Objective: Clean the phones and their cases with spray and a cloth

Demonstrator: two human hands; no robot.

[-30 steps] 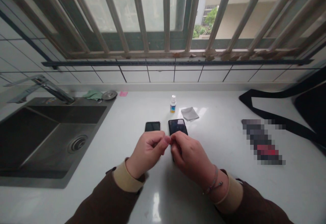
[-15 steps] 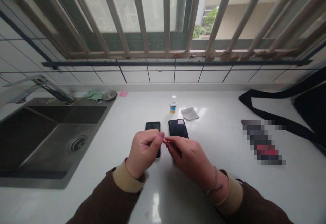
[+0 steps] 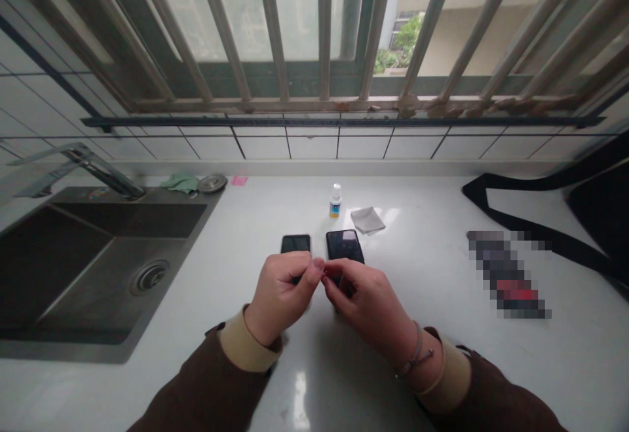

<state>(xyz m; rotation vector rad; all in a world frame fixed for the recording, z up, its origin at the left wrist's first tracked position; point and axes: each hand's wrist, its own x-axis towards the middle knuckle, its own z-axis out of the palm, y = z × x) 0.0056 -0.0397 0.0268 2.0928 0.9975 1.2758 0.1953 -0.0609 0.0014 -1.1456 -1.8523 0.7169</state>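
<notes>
My left hand (image 3: pixel 286 290) is closed, its thumb pressed against the curled forefinger. Its thumb tip meets the fingertips of my right hand (image 3: pixel 366 301), which are drawn together in a pinch. Whatever lies between the fingertips, if anything, is too small or hidden to make out. Below and behind the left hand lies a phone (image 3: pixel 296 243) with a pale rim, mostly covered. A second, black phone (image 3: pixel 344 246) lies beyond the right hand, its near end covered. Behind them stand a small white bottle (image 3: pixel 335 201) with a blue and yellow label and a folded grey cloth (image 3: pixel 368 220).
A sink (image 3: pixel 118 347) with a chrome faucet (image 3: pixel 105 173) is at left. By its back corner are a green cloth (image 3: pixel 181 183), a drain cover (image 3: pixel 212 183) and a pink slip (image 3: pixel 239 181). At right lie a blurred-out item (image 3: pixel 508 274) and a black strap (image 3: pixel 521 216).
Both hands stay fingertip to fingertip, having shifted very slightly. The right fingers have bent a little more, leaving a wider gap behind the pinch. The objects on the counter stay in place.
</notes>
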